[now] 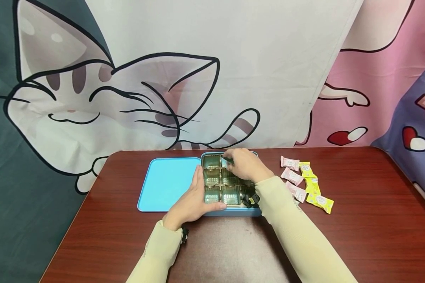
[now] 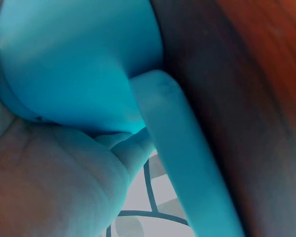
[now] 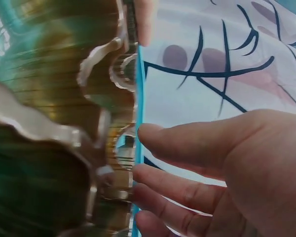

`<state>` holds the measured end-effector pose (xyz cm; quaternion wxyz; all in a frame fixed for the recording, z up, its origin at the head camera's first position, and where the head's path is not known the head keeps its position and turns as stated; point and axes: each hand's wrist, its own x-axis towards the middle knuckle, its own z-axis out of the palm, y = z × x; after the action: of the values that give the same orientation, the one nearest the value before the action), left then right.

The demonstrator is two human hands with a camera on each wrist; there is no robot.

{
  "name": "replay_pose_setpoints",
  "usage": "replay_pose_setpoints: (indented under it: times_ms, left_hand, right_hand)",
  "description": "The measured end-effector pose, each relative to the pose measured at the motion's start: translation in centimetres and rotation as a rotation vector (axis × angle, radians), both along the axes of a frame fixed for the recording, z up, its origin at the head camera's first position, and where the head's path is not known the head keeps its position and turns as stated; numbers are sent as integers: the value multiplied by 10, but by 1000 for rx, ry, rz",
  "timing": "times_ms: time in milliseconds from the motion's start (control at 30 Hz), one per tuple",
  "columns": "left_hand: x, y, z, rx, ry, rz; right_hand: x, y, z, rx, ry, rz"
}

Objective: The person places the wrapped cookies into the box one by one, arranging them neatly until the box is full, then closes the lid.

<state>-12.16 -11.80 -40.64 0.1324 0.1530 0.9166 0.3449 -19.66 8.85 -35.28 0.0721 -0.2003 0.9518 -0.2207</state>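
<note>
Behind the dark wooden table [image 1: 357, 236] hangs a cartoon-cat curtain [image 1: 127, 78]. On the table sits a blue tin [image 1: 233, 212] fitted with a gold tray [image 1: 212, 184] of square pockets, its lid [image 1: 166, 182] lying flat just to the left, out of the way. The left hand [image 1: 191, 200] rests against the tin's left edge, fingers fairly straight, seemingly to steady it. The right hand [image 1: 246, 165] reaches over the tray's far row, fingertips pinching a small wrapped candy [image 1: 226, 161] above a pocket. More candies [image 1: 306, 182], pink and yellow, lie in a loose row to the right of the tin, close by the right hand.
</note>
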Motion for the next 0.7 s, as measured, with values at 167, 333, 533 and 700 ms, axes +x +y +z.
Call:
replay_pose_setpoints:
  times_ms: [167, 333, 533, 700]
  left_hand:
    - [0, 1, -1, 5, -1, 2]
    - [-1, 0, -2, -2, 0, 0]
    - [0, 0, 0, -7, 5, -5]
    - [-1, -1, 0, -17, 2, -10]
  right_hand:
    - [5, 1, 5, 3, 48, 5]
    - [12, 3, 9, 7, 81, 21]
    - [21, 10, 12, -4, 174, 26]
    - [29, 19, 13, -28, 250, 11]
